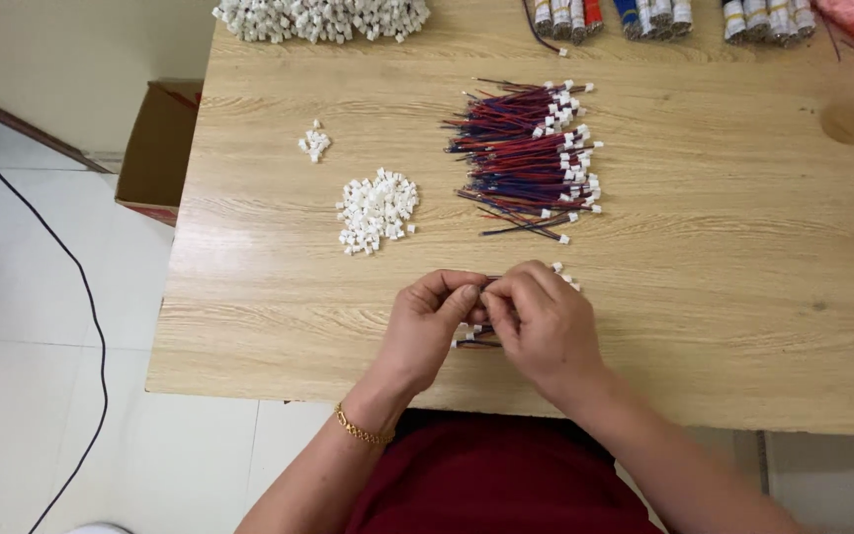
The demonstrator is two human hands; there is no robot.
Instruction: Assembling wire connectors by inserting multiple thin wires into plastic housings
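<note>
My left hand (432, 326) and my right hand (544, 321) meet near the front edge of a wooden table (743, 297). Their fingertips pinch together on a thin red-and-blue wire with a small white connector; the connector itself is mostly hidden by the fingers. Under my hands lie a few more short wires with white ends (471, 339). Beyond my hands, a pile of red-and-blue wires with white connectors (531, 158) lies on the table. A heap of loose white connector housings (378, 210) sits left of it, and a smaller cluster of housings (314, 142) lies farther back.
A large mound of white housings (318, 17) lies at the table's back edge, with bundled wire rolls (664, 15) along the back right. A cardboard box (155, 148) stands on the tiled floor left of the table, and a black cable (81, 287) runs across the floor.
</note>
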